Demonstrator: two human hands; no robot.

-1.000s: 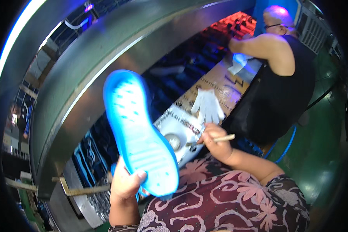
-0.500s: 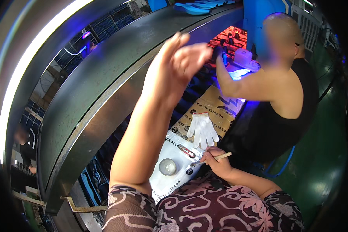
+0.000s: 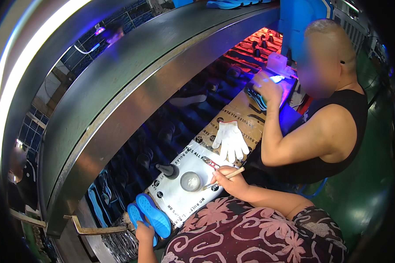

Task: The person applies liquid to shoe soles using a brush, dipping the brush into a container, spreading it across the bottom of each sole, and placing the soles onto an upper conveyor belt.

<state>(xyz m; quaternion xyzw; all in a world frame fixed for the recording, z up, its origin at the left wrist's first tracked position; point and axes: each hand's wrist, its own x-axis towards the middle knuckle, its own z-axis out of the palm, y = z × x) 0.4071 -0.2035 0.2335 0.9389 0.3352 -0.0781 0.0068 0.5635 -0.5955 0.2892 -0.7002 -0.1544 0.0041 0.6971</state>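
At the lower left, my left hand (image 3: pixel 145 232) is closed on the lower end of a blue shoe sole (image 3: pixel 135 213), its fingers partly hidden. A second blue shoe sole (image 3: pixel 154 215) lies against it, on the right. My right hand (image 3: pixel 233 185) grips a brush (image 3: pixel 233 173) by its pale wooden handle, the tip pointing down left. Just left of that tip stands a round metal tin (image 3: pixel 191 181) with whitish contents. A dark bottle with a tapered nozzle (image 3: pixel 167 170) is behind the tin. Near my right fingers lies a small red-handled tool (image 3: pixel 210 163).
A white knit glove (image 3: pixel 231 141) rests on brown cardboard (image 3: pixel 218 121) beyond the white sheet (image 3: pixel 173 199). A co-worker (image 3: pixel 324 127) sits at the right, hands on a dark shoe upper (image 3: pixel 255 97). A raised green belt (image 3: pixel 118 83) with a metal edge runs along the left, over dark rollers.
My left hand has come down from the raised belt to the blue soles at lower left. My right hand and brush have shifted left toward the tin. The co-worker's hands have moved nearer.
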